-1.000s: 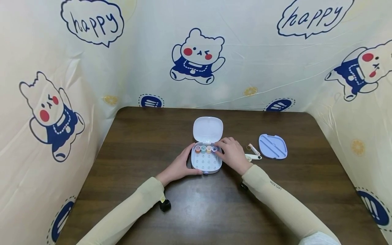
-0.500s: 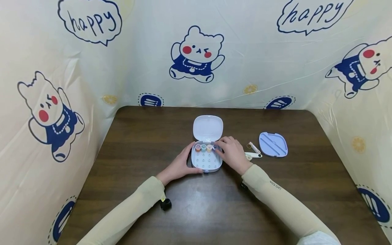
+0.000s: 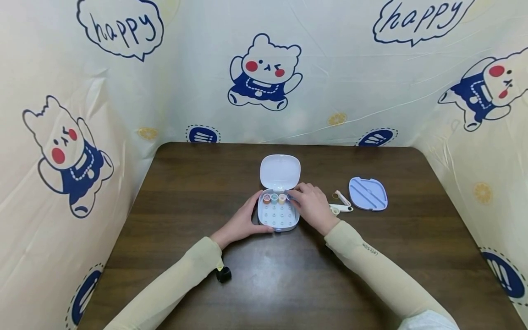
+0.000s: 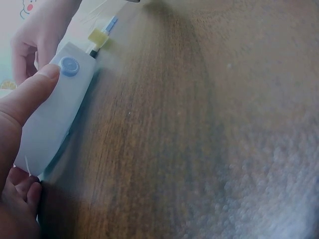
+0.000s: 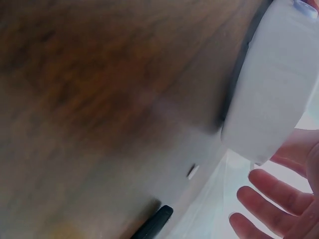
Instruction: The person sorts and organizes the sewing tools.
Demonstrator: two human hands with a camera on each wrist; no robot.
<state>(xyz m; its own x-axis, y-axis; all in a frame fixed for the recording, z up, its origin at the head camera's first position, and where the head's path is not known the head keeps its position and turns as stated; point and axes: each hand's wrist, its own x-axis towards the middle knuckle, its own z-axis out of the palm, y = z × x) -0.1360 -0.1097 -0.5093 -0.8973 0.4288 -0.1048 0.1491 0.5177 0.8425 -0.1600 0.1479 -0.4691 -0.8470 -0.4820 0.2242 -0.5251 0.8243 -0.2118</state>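
Note:
An open white-lilac sewing box [image 3: 278, 224] stands on the table, its lid [image 3: 280, 170] tipped back. Its floor has rows of small pegs, and thread spools [image 3: 274, 199] line the back row. My left hand [image 3: 241, 221] grips the box's left side, with the thumb along the front by the round blue clasp [image 4: 70, 66]. At the back right corner my right hand [image 3: 313, 206] pinches a lilac spool [image 3: 289, 197], now mostly hidden by the fingers. In the right wrist view the other fingers [image 5: 279, 191] of this hand spread beside the box wall.
Right of the right hand lie a white tool [image 3: 344, 209] with a dark spot at its end and a slim pale stick [image 3: 342, 200]. Farther right, a lilac tray [image 3: 368, 194] with diagonal grooves rests on the brown table [image 3: 264, 284]. A printed cloth [image 3: 350, 68] surrounds the table's back and sides.
The right hand's fingers have shifted slightly and now cover more of the lilac spool. The left hand keeps its grip, and the box stays in place while the head view tilts a little.

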